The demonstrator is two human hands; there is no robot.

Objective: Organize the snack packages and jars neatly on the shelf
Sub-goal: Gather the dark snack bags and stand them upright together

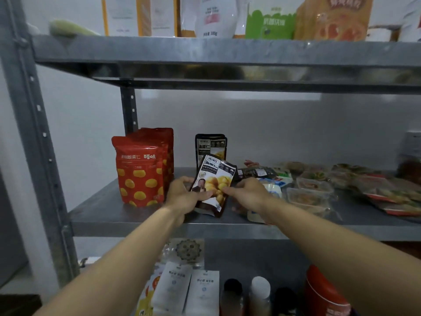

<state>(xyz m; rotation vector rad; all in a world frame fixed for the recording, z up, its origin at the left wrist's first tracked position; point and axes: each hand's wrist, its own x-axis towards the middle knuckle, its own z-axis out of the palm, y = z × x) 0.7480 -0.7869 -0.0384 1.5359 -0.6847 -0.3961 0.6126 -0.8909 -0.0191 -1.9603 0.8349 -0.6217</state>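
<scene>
Head view: both my hands hold one black chestnut pouch [215,182], tilted, at frame centre above the middle shelf [102,209].
My left hand [183,197] curls round the pouch's left edge, and my right hand [249,192] pinches its right edge. A second black pouch [210,145] stands upright just behind. Three red pouches [140,172] stand in file at centre left.

This looks like a storeroom or pantry for packaged food. A bare grey metal rack [34,124] with punched uprights stands against a plain white wall [273,128]. Its shelves carry goods in multiples: identical red pouches [140,174] lined up one behind another, matching black pouches [210,145], sealed clear trays [312,185], large printed bags [270,23] on the shelf above, and white sachets [189,290] and bottles [259,293] below.
</scene>
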